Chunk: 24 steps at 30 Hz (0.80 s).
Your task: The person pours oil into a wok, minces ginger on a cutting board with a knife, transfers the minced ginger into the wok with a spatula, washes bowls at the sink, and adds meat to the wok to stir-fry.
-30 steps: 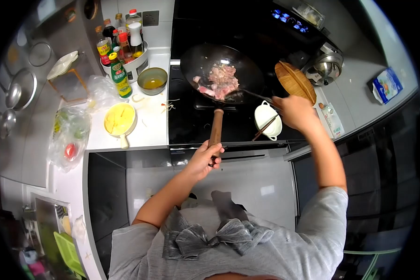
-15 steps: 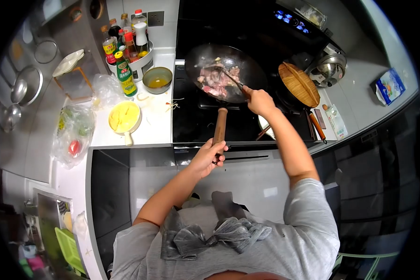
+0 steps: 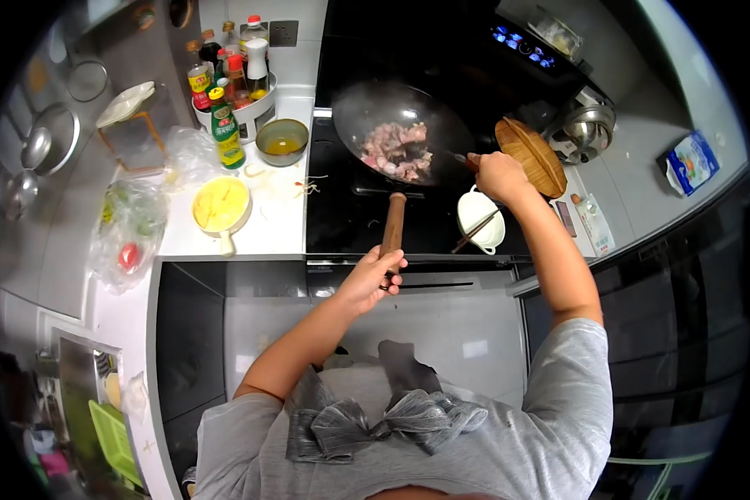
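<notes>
My left hand (image 3: pixel 370 282) is closed around the wooden handle (image 3: pixel 395 221) of a dark wok (image 3: pixel 352 123) on the black stove. Pieces of pinkish, partly browned meat (image 3: pixel 385 148) lie in a heap at the wok's bottom. My right hand (image 3: pixel 502 177) grips a spatula (image 3: pixel 460 157) by its handle, over the wok's right rim. The spatula's blade is hard to make out against the dark wok. Just below that hand stands a white bowl (image 3: pixel 493 235) with chopsticks (image 3: pixel 473 232) across it.
Right of the wok sits a wooden lid (image 3: pixel 535 157), with a metal pot (image 3: pixel 587 129) behind. Left counter: a yellow-filled pan (image 3: pixel 221 206), a bowl of liquid (image 3: pixel 282 143), several sauce bottles (image 3: pixel 225 132) and a plastic bag of vegetables (image 3: pixel 133 225).
My right hand has moved right with the spatula, away from the meat, uncovering the white bowl. The meat is more gathered. My left hand keeps its hold on the handle.
</notes>
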Motion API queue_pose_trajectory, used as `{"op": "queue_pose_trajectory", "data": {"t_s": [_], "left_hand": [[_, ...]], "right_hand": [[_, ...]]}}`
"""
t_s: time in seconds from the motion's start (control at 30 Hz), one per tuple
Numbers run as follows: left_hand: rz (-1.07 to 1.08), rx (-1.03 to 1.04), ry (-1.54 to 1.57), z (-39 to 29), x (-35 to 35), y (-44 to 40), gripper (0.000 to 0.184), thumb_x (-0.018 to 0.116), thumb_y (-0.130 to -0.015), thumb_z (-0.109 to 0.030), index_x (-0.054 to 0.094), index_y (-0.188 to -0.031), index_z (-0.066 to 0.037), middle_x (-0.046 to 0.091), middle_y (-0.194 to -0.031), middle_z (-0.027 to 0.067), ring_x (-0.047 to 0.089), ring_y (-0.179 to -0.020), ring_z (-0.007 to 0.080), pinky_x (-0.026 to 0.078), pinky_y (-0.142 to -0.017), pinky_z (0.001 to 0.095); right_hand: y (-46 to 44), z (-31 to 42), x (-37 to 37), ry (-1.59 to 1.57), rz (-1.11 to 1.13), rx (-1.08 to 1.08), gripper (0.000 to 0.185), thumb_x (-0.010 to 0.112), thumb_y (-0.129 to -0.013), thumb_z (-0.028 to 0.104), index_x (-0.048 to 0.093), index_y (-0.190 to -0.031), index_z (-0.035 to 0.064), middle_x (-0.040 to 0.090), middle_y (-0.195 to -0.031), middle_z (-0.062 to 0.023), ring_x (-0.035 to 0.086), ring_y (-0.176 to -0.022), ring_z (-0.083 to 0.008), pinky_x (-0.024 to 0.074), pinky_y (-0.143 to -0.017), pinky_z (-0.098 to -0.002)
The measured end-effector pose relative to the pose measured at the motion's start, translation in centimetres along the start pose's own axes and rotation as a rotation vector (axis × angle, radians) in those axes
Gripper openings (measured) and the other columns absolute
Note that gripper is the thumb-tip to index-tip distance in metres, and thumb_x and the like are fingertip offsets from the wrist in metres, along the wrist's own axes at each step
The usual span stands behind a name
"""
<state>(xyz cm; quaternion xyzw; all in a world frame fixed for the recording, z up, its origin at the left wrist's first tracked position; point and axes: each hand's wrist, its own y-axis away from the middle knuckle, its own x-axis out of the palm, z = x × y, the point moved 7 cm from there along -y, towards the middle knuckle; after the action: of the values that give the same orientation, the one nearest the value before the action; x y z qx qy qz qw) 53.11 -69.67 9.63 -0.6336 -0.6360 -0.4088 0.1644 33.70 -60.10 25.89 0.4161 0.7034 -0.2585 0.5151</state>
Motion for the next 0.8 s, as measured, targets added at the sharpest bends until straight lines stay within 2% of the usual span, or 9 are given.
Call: {"op": "queue_pose_trajectory", "data": {"t_s": [0.03,0.1,0.23,0.37,0.43,0.5,0.67,0.73,0.8], "left_hand": [[-0.004,0.009,-0.003,-0.1,0.0,0.2,0.018,0.054,-0.089,-0.021,0.042,-0.098,-0.012,0.05,-0.084,0.0002,0.043,-0.058,0.0063,0.035,-0.047,0.0194],[-0.045,-0.015,-0.014,-0.1,0.1,0.3,0.017,0.054,-0.089,-0.021,0.042,-0.097,-0.012,0.05,-0.084,0.0003,0.043,-0.058,0.006,0.035,-0.047,0.0193],[-0.018,0.002,0.008,0.0,0.3,0.2,0.018,0.054,-0.089,-0.02,0.041,-0.098,-0.012,0.051,-0.084,0.0006,0.043,-0.057,0.0067,0.036,-0.047,0.0197],[-0.019,-0.01,-0.005,0.2,0.1,-0.1,0.019,0.054,-0.089,-0.021,0.041,-0.099,-0.012,0.051,-0.084,0.0006,0.044,-0.058,0.0069,0.036,-0.047,0.0197],[-0.016,-0.011,-0.002,0.2,0.1,-0.1,0.019,0.054,-0.089,-0.021,0.041,-0.099,-0.012,0.051,-0.084,0.0005,0.044,-0.058,0.007,0.036,-0.047,0.0197],[-0.011,-0.009,0.007,0.4,0.2,-0.1,0.019,0.054,-0.089,-0.021,0.041,-0.1,-0.012,0.05,-0.085,0.0005,0.044,-0.059,0.0071,0.036,-0.047,0.0198],[-0.016,-0.01,0.003,0.3,0.2,-0.1,0.019,0.053,-0.089,-0.02,0.04,-0.1,-0.012,0.05,-0.085,0.0007,0.044,-0.058,0.007,0.036,-0.048,0.02],[-0.015,-0.004,0.007,0.3,0.3,-0.1,0.019,0.053,-0.089,-0.021,0.04,-0.1,-0.012,0.05,-0.085,0.0008,0.043,-0.058,0.0069,0.036,-0.048,0.0199],[-0.012,0.001,0.004,0.3,0.4,0.0,0.019,0.053,-0.089,-0.021,0.04,-0.099,-0.011,0.05,-0.086,0.0009,0.043,-0.058,0.0068,0.036,-0.048,0.0199]], "right_hand": [[-0.6,-0.4,1.1,-0.003,-0.008,-0.006,0.036,0.049,-0.079,0.012,0.057,-0.114,0.0138,0.063,-0.099,-0.0152,0.06,-0.095,-0.0308,0.0484,-0.081,-0.0405],[-1.6,-1.8,1.1,-0.177,-0.113,0.134,0.036,0.048,-0.08,0.015,0.055,-0.116,0.015,0.062,-0.102,-0.0162,0.059,-0.096,-0.032,0.0475,-0.082,-0.0422],[-4.0,-1.9,4.4,-0.353,-0.127,0.284,0.041,0.049,-0.079,0.016,0.053,-0.12,0.017,0.06,-0.104,-0.0186,0.058,-0.096,-0.0332,0.0468,-0.083,-0.0423],[-4.7,1.3,6.6,-0.495,-0.172,0.012,0.04,0.052,-0.077,0.017,0.054,-0.117,0.0153,0.06,-0.102,-0.0208,0.058,-0.094,-0.0363,0.0464,-0.083,-0.0418],[-2.4,1.6,4.7,-0.408,-0.168,-0.02,0.043,0.054,-0.076,0.015,0.054,-0.119,0.0162,0.062,-0.097,-0.0194,0.06,-0.089,-0.0352,0.0476,-0.08,-0.0409],[1.3,2.3,0.4,-0.055,-0.027,-0.093,0.046,0.055,-0.075,0.013,0.053,-0.121,0.0162,0.063,-0.091,-0.0175,0.061,-0.084,-0.0333,0.0491,-0.076,-0.0395],[8.4,-1.0,-8.5,0.018,-0.121,-0.172,0.041,0.056,-0.074,0.011,0.059,-0.114,0.0154,0.063,-0.078,-0.0162,0.061,-0.079,-0.0313,0.0485,-0.069,-0.0396],[9.6,-0.6,-9.6,0.022,-0.015,-0.161,0.034,0.055,-0.074,0.011,0.063,-0.108,0.0138,0.063,-0.078,-0.0156,0.061,-0.079,-0.0308,0.0485,-0.07,-0.04],[7.3,0.3,-6.8,0.033,-0.003,-0.148,0.032,0.054,-0.075,0.011,0.063,-0.106,0.0128,0.063,-0.079,-0.0154,0.062,-0.08,-0.0301,0.0489,-0.071,-0.04]]}}
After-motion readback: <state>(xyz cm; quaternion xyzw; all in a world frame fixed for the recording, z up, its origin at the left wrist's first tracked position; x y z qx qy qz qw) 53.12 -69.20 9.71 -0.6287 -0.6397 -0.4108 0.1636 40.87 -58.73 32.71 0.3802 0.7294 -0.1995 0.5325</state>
